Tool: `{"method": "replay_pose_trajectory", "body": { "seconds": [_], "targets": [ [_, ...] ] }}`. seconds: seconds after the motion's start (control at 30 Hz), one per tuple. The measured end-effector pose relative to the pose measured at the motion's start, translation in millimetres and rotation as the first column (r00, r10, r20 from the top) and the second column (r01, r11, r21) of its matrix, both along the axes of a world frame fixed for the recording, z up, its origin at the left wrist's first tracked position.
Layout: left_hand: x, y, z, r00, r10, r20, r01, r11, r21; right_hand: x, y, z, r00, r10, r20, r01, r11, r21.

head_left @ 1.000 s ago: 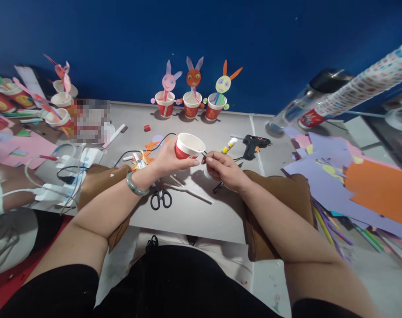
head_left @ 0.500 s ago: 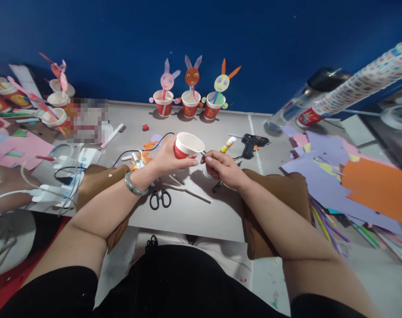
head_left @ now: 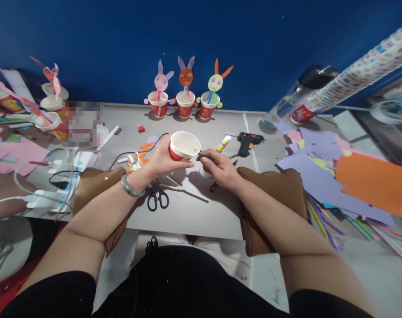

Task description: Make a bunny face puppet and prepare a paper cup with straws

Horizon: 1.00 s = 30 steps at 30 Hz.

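My left hand is wrapped round a red and white paper cup, tilted with its white inside towards me. In my right hand, pinched between thumb and fingers, is a thin dark pointed tool, mostly hidden; its kind does not show. Its tip meets the cup's right wall just below the rim. A small dark speck shows inside the cup there; whether that is the tip coming through, I cannot tell. Below the hands lie black-handled scissors and a pale stick.
Three cups with paper rabbits, pink, orange and yellow, stand along the blue wall. A black glue gun and a glue stick lie to the right. Coloured paper covers the far right. Power strips are at left.
The whole view has shifted slightly. The cup is tipped more towards me, and the tool in my right hand is pressed closer against its right wall.
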State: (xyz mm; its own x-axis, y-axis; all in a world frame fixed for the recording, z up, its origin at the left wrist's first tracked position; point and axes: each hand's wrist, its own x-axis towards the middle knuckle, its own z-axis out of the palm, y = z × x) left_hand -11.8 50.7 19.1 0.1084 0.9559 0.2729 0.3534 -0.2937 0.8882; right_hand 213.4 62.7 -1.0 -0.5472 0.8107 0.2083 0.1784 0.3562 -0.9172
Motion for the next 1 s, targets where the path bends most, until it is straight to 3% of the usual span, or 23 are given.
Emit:
{"method": "replay_pose_trajectory", "body": {
  "seconds": [0.07,0.1,0.2,0.3,0.4,0.53,0.67,0.8,0.9,1.0],
  "targets": [
    [-0.3,0.2,-1.0,1.0,0.005,-0.004,-0.005,1.0,0.002,-0.5,1.2,1.3,0.996,0.054,-0.065,-0.061,0.992,-0.113],
    [-0.3,0.0,-1.1,1.0,0.006,-0.008,-0.006,1.0,0.001,-0.7,1.4,1.3,0.997,0.049,-0.067,-0.056,0.993,-0.107],
    [0.3,-1.0,0.0,1.0,0.013,-0.021,-0.013,1.0,-0.002,-0.9,0.2,-1.2,0.997,-0.073,0.006,0.072,0.992,0.1],
    [1.5,-2.0,-0.2,0.999,0.048,-0.015,-0.048,0.999,0.001,-0.9,-1.9,-4.7,0.98,-0.184,0.073,0.158,0.948,0.275],
    [1.7,-1.9,-4.3,0.994,0.082,0.079,-0.082,0.997,0.005,-0.5,-3.4,-6.0,0.973,-0.205,0.109,0.165,0.941,0.297],
    [-0.2,-1.0,-9.5,0.961,0.124,0.247,-0.103,0.99,-0.099,-0.5,-4.8,-3.2,0.974,-0.209,0.084,0.181,0.948,0.262],
    [1.6,-2.6,-2.6,0.906,0.095,0.413,-0.001,0.975,-0.223,-2.0,-5.5,-0.4,0.976,-0.219,-0.004,0.217,0.96,0.179],
    [8.2,-5.5,5.7,0.848,-0.027,0.53,0.223,0.925,-0.308,-3.6,-2.3,-2.5,0.959,-0.222,-0.176,0.209,0.974,-0.088],
    [11.5,-5.9,4.0,0.828,-0.052,0.558,0.279,0.902,-0.331,-4.0,1.8,-3.2,0.933,-0.222,-0.284,0.135,0.945,-0.297],
    [11.8,-5.4,-0.3,0.821,-0.112,0.56,0.338,0.886,-0.318,-4.2,3.9,-0.2,0.908,-0.243,-0.34,0.096,0.914,-0.395]
  ]
}}
